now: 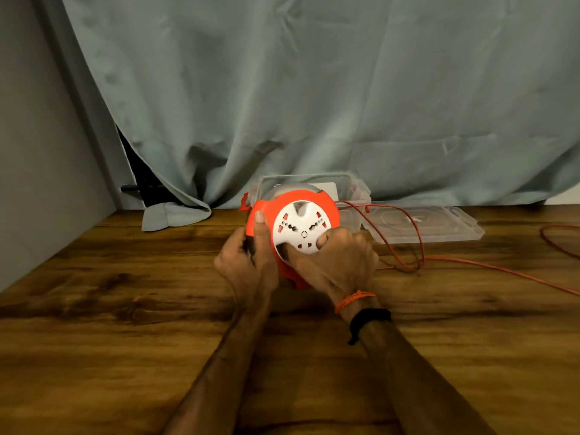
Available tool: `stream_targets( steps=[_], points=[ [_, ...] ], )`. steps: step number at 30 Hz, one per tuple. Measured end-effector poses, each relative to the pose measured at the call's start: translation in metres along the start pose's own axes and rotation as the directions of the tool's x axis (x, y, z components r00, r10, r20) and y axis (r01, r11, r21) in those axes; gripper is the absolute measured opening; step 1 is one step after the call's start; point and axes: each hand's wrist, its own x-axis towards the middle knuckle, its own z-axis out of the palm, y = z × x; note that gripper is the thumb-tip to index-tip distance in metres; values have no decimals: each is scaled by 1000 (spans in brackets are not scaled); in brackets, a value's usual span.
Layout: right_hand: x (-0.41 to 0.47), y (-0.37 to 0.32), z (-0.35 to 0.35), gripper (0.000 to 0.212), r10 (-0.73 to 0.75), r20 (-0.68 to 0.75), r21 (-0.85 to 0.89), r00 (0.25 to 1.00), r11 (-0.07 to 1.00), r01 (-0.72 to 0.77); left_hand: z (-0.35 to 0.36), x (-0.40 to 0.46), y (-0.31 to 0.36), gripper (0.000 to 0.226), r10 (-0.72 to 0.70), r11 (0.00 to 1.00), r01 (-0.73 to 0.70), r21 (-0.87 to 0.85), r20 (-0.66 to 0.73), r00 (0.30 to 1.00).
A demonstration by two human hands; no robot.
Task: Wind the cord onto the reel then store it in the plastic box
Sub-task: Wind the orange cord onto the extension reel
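I see bare wooden table (110, 324) across the lower frame. At centre, my left hand (248, 262) grips the orange reel (266, 211); my right hand (339, 262) pinches its white face. The cord (502, 271) trails right; the clear plastic box (351, 186) sits just behind.

Surface (94, 324): dark brown wood grain with streaked darker patches, filling the lower half of the view from 3 to 9 o'clock. Curtain (314, 89): pale grey-green cloth, creased, hanging across the back from 10 to 3 o'clock; its hem bunches on the surface's far edge near 9 o'clock. Wall (28, 120): plain grey, at 9 to 10 o'clock, meeting the surface at its left edge. Dark gap (138, 171) visible behind the curtain's left edge. Lighting dim and warm.
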Motion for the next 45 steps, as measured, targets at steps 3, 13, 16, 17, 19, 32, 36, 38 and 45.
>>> stream_targets(
  steps=[3, 13, 16, 17, 19, 32, 36, 38, 45],
  points=[
    [-1, -1, -2, 62, -113, -44, -37, 993, 993, 111, -2, 3, 4, 55, -86, 995, 86, 45, -7, 996],
    [26, 21, -45, 38, -464, 94, 154, 881, 881, 448, -6, 11, 21, 40, -176, 984, 176, -10, -11, 984],
    [26, 20, -48, 64, -477, 205, 82, 855, 879, 470, -7, 9, 22, 41, -93, 996, 93, 2, 14, 996],
    [26, 22, -49, 64, -471, 233, 58, 851, 880, 471, -7, 8, 21, 41, -75, 997, 75, 2, 25, 997],
    [26, 24, -49, 63, -449, 281, 3, 848, 884, 467, -10, 9, 17, 38, -52, 999, 52, 1, 43, 998],
    [2, 5, -22, 70, -155, -16, -132, 988, 980, 151, -6, 5, 16, 35, -23, 1000, 23, -6, -72, 997],
    [-1, -7, -18, 70, -145, -65, -64, 987, 988, 141, -7, 5, 22, 23, -129, 988, 125, -92, -43, 991],
    [1, -3, -21, 61, -221, -86, -13, 972, 975, 220, -8, 6, 20, 25, -177, 981, 172, -93, -44, 983],
    [16, 13, -43, 46, -437, 153, 95, 886, 899, 427, -12, 12, 11, 41, -194, 980, 192, -45, -49, 980]
  ],
)
